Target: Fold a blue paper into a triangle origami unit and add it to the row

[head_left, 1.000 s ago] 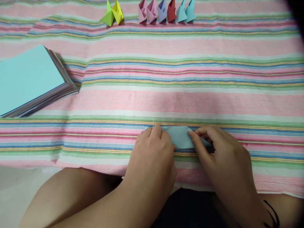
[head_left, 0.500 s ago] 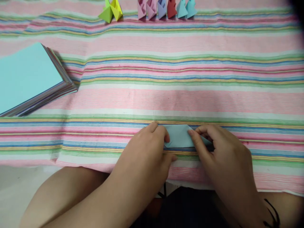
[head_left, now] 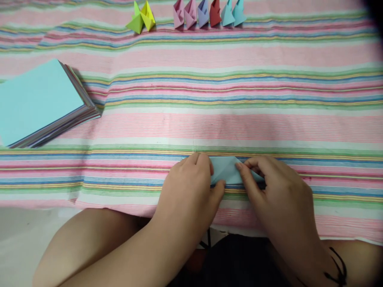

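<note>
"Since the left hand (head_left: 188,187) covers its left part, how much of the folded blue paper (head_left: 227,167) shows?"

"Its middle and tapering right end, at four o'clock from the centre of the view, near the cloth's edge. The left fingers curl over it, their tips hidden, with the thumb at its near edge; I can't tell whether they grip or just press."

"And the right hand (head_left: 281,195)?"

"Pinching the paper's right part, thumb on top; its lower fingers are tucked out of sight. A dark wristband (head_left: 339,267) sits at its wrist."

"What else is cut off?"

"The paper stack (head_left: 38,103), past nine o'clock, runs out of the frame. A dark blur (head_left: 375,20) swallows the corner at two."

"Anything to read?"

"Just stripes on the cloth (head_left: 239,127) and plain colour on the paper."

"Edges and room?"

"The cloth ends below the hands, above the person's knee (head_left: 86,243) at seven. Ahead it stretches to six folded pieces (head_left: 203,16) from twelve to one, and a green-and-yellow pair (head_left: 137,22) at eleven."
</note>
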`<state>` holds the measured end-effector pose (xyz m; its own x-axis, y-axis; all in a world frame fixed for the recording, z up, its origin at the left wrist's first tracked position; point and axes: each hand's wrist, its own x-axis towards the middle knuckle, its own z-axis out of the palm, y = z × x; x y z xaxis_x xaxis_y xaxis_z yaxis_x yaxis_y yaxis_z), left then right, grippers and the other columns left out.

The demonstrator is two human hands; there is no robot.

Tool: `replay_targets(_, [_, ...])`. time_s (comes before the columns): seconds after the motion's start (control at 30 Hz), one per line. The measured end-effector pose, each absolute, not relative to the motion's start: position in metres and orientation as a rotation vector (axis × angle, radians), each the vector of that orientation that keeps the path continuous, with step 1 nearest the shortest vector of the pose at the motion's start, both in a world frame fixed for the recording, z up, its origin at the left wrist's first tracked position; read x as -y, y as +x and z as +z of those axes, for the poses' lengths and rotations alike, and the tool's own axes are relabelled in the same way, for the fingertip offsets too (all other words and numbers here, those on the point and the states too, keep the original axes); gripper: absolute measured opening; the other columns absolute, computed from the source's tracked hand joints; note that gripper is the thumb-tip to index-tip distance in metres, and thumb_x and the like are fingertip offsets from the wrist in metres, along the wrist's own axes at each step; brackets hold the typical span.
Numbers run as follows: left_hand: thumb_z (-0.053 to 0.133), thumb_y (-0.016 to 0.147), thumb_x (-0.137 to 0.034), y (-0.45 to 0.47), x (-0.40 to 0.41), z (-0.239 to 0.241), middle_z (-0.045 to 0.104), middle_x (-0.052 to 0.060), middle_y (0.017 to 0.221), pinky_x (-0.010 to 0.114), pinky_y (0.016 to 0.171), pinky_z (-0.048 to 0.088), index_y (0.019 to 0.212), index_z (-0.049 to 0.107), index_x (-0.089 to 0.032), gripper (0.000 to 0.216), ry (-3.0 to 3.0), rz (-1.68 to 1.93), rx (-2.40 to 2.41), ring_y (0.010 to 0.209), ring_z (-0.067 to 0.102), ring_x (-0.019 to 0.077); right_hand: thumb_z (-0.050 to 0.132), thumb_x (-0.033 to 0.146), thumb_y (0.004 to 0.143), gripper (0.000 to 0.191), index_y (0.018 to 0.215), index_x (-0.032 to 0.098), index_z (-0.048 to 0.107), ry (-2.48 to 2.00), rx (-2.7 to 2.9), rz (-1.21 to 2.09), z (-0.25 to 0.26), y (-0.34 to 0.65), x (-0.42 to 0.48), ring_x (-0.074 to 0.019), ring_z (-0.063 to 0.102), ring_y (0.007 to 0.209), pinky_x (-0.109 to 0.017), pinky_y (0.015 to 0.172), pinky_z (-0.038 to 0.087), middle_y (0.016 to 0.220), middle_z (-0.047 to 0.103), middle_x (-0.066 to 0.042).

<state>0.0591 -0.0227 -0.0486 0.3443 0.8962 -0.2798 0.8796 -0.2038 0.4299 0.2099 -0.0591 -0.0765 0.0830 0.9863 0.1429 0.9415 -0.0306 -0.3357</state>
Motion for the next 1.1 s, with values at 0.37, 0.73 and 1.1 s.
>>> replay_targets(0.37, [0.052, 0.074, -0.011, 0.046, 0.01, -0.046, 0.06, 0.001, 0.079, 0.025, 0.055, 0.038, 0.085, 0.058, -0.019, 0.014, 1.976, 0.032, -1.41, 0.067, 0.054, 0.0143, 0.048, 0.033, 0.09, 0.021, 0.077, 0.019, 0.056, -2.026, 1.911, 0.183, -0.077, 0.209, 0.058, -0.0193, 0.054, 0.067, -0.031, 0.061, 0.034, 0.071, 0.061, -0.004])
replay_targets(0.73, [0.059, 0.079, -0.035, 0.053, 0.015, -0.043, 0.059, 0.001, 0.074, 0.026, 0.051, 0.034, 0.077, 0.054, -0.018, 0.018, 2.035, 0.033, -1.508, 0.061, 0.053, 0.0153, 0.047, 0.032, 0.09, 0.02, 0.076, 0.019, 0.055, -1.996, 1.917, 0.15, -0.078, 0.209, 0.058, -0.0192, 0.054, 0.065, -0.031, 0.06, 0.034, 0.07, 0.061, -0.004])
replay_targets(1.1, [0.042, 0.084, -0.007, 0.047, 0.011, -0.042, 0.055, 0.002, 0.091, 0.029, 0.069, 0.041, 0.099, 0.057, -0.022, 0.025, 2.46, 0.025, -1.067, 0.08, 0.052, 0.0174, 0.048, 0.033, 0.09, 0.022, 0.076, 0.018, 0.055, -1.987, 1.918, 0.151, -0.078, 0.21, 0.059, -0.0197, 0.055, 0.066, -0.031, 0.061, 0.034, 0.071, 0.061, -0.004])
